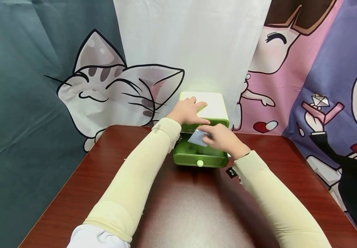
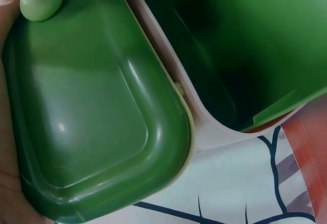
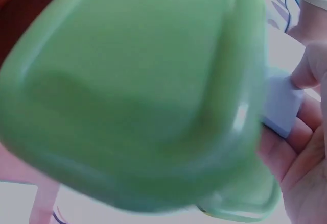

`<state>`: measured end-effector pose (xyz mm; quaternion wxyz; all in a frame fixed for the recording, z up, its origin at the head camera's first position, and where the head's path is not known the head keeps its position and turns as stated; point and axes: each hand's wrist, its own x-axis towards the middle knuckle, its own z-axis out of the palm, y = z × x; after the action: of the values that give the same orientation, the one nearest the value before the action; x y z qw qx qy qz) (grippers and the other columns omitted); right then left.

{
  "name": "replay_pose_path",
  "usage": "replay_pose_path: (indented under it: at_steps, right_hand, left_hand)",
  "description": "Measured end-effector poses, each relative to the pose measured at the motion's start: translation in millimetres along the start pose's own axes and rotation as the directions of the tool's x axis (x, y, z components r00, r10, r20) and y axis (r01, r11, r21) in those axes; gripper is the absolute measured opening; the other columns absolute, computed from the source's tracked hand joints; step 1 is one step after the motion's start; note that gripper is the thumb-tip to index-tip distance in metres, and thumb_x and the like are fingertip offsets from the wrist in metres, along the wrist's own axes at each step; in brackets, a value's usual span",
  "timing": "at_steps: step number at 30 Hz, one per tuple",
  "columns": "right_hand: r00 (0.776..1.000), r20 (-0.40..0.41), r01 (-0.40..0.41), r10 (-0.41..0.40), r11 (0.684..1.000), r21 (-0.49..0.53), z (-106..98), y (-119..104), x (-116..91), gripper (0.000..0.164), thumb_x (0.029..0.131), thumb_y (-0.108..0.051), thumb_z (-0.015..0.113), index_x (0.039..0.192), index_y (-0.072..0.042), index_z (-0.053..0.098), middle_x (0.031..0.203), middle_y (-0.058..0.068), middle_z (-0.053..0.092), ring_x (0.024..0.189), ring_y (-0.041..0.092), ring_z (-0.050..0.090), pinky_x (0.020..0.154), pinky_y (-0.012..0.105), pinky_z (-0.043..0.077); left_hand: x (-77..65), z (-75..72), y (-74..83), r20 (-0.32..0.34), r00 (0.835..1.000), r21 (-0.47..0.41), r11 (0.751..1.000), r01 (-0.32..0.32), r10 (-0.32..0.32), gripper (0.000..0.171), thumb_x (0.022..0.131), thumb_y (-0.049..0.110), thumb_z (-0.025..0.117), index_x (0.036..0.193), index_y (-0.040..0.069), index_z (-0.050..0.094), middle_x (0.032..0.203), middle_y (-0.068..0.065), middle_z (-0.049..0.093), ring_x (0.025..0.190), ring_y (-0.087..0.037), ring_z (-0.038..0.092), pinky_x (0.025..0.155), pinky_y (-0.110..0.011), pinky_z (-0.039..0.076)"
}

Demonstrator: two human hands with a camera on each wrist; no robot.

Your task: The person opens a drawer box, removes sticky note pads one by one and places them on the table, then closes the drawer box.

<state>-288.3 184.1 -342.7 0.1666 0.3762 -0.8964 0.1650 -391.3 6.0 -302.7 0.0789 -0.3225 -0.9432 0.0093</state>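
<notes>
A small two-drawer box with a white top (image 1: pixel 217 103) and green drawers stands at the back of the table. Its lower drawer (image 1: pixel 184 159), with a pale round knob (image 1: pixel 200 163), is pulled out. My left hand (image 1: pixel 187 112) rests on the box top, fingers spread, thumb near the front edge. The closed upper drawer front (image 2: pixel 87 106) fills much of the left wrist view. Over the open drawer, my right hand (image 1: pixel 223 138) pinches a flat light-blue piece (image 3: pixel 282 101) between thumb and fingers. What exactly the piece is, I cannot tell.
The dark red-brown table (image 1: pixel 178 213) reflects light in front of the box. Behind it hangs a cloth backdrop (image 1: pixel 194 44) with cartoon figures. A small pale item partly shows beside the drawer's right side, mostly hidden by my right hand.
</notes>
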Motion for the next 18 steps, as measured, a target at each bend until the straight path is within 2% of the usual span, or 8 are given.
replay_pose_path:
  at_steps: [3, 6, 10, 14, 18]
  right_hand:
    - [1.0, -0.018, 0.006, -0.005, 1.0, 0.026, -7, 0, -4, 0.036, 0.087, -0.002, 0.058, 0.12, -0.009, 0.07, 0.056, -0.011, 0.036, 0.048, 0.005, 0.028, 0.051, 0.028, 0.033]
    - [0.997, -0.07, 0.028, -0.024, 0.999, 0.046, -14, 3, -9, 0.037, 0.085, 0.0, 0.059, 0.119, -0.01, 0.071, 0.058, -0.01, 0.039, 0.048, 0.003, 0.029, 0.051, 0.028, 0.034]
    - [0.99, -0.138, 0.019, -0.011, 0.998, 0.056, -21, 11, -17, 0.042, 0.084, 0.001, 0.06, 0.121, -0.014, 0.072, 0.059, -0.011, 0.039, 0.048, 0.002, 0.029, 0.05, 0.027, 0.033]
    - [0.984, -0.172, -0.022, 0.034, 0.997, 0.074, -28, 20, -25, 0.046, 0.083, 0.002, 0.058, 0.122, -0.017, 0.073, 0.055, -0.012, 0.032, 0.047, 0.003, 0.028, 0.047, 0.027, 0.032]
    - [0.976, -0.181, -0.096, 0.118, 0.987, 0.128, -33, 27, -36, 0.045, 0.085, 0.003, 0.057, 0.121, -0.018, 0.072, 0.055, -0.011, 0.031, 0.047, 0.004, 0.035, 0.046, 0.025, 0.04]
  left_hand:
    - [-0.3, -0.2, 0.4, -0.006, 1.0, 0.003, 1.0, 0.002, -0.002, 0.091, 0.081, 0.086, 0.048, 0.155, 0.036, 0.037, 0.134, -0.009, 0.047, 0.112, -0.026, 0.052, 0.085, -0.043, 0.049]
    - [-0.1, -0.5, 0.4, -0.006, 1.0, 0.001, 1.0, 0.006, -0.006, 0.089, 0.082, 0.085, 0.048, 0.155, 0.036, 0.037, 0.136, -0.009, 0.047, 0.115, -0.027, 0.052, 0.087, -0.044, 0.049]
    - [0.0, -0.3, 0.3, -0.006, 1.0, -0.002, 1.0, 0.007, -0.007, 0.09, 0.081, 0.085, 0.049, 0.155, 0.036, 0.037, 0.137, -0.009, 0.047, 0.116, -0.026, 0.051, 0.088, -0.043, 0.049]
    - [0.5, 0.0, 0.2, -0.001, 1.0, -0.007, 1.0, 0.013, -0.013, 0.094, 0.078, 0.089, 0.048, 0.156, 0.037, 0.036, 0.138, -0.008, 0.047, 0.117, -0.026, 0.051, 0.089, -0.044, 0.049]
    - [0.9, 0.4, 0.7, 0.018, 1.0, -0.003, 1.0, 0.02, -0.02, 0.096, 0.078, 0.09, 0.046, 0.157, 0.037, 0.034, 0.14, -0.008, 0.046, 0.12, -0.027, 0.05, 0.092, -0.045, 0.048]
